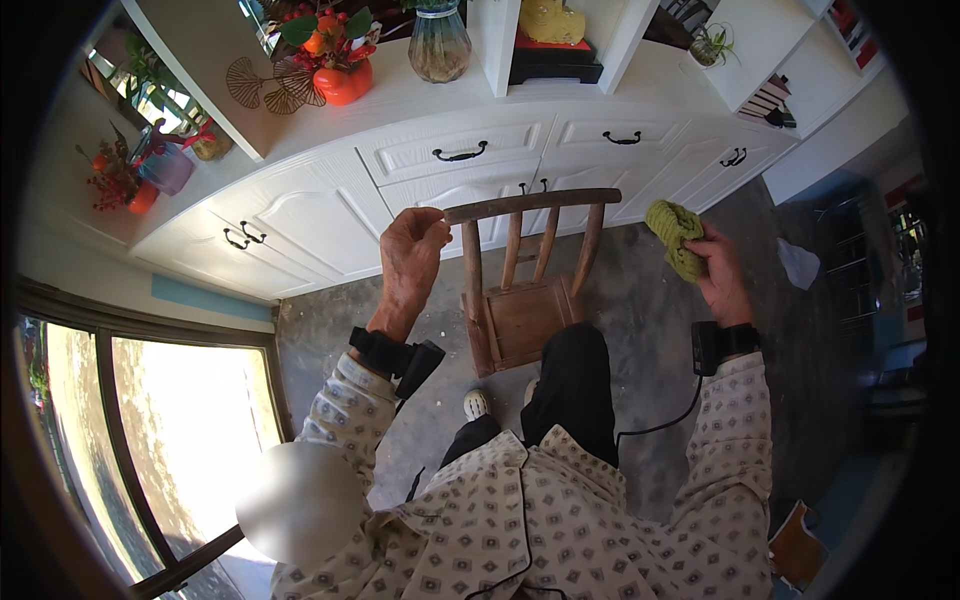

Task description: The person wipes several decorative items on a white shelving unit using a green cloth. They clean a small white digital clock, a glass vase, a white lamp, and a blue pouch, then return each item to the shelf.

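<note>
A folded green cloth (673, 234) is gripped in my right hand (721, 274), out to the right of the wooden chair (529, 322). My left hand (411, 259) is at the left end of the chair's top rail (532, 202). Its fingers are curled in, and whether they grip the rail or only meet it is hidden. The chair stands on the floor in front of me, its back towards the cabinet, with one of my knees over the near edge of the seat.
Ahead runs a white cabinet (315, 217) with black handles. Its shelf carries an orange pumpkin-like vase (343, 82), a glass vase (440, 49) and a small potted plant (711, 49). A glazed door or window (187, 420) is at the left. A pale scrap (798, 263) lies on the concrete floor.
</note>
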Demonstrator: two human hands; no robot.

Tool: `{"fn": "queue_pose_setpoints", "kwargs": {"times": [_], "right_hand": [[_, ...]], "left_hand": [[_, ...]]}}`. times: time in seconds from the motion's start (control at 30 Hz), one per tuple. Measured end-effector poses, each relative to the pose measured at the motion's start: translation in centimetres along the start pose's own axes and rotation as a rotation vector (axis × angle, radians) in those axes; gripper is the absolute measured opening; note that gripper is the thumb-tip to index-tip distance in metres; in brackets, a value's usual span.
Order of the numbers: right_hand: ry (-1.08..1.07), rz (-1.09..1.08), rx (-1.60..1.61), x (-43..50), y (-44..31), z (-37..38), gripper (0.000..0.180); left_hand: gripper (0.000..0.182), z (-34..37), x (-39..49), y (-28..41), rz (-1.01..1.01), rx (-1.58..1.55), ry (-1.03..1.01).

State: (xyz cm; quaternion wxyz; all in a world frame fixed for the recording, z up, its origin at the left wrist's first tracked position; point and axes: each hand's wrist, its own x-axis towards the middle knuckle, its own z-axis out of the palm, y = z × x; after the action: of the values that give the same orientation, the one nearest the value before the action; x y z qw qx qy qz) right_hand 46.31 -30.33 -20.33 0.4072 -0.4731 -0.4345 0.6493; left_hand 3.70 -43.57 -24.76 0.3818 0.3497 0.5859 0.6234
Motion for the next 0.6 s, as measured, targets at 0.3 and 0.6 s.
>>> {"fn": "queue_pose_setpoints", "kwargs": {"times": [0.3, 0.6], "right_hand": [[0.041, 0.128, 0.100, 2.4, 7.4, -1.0, 0.038], [0.201, 0.038, 0.334, 14.9, 15.2, -3.7, 0.033]], "left_hand": [[0.034, -2.3, 2.5, -8.2, -0.426, -0.165, 0.088], [0.054, 3.2, 5.2, -16.1, -0.488, -0.351, 0.218]]}}
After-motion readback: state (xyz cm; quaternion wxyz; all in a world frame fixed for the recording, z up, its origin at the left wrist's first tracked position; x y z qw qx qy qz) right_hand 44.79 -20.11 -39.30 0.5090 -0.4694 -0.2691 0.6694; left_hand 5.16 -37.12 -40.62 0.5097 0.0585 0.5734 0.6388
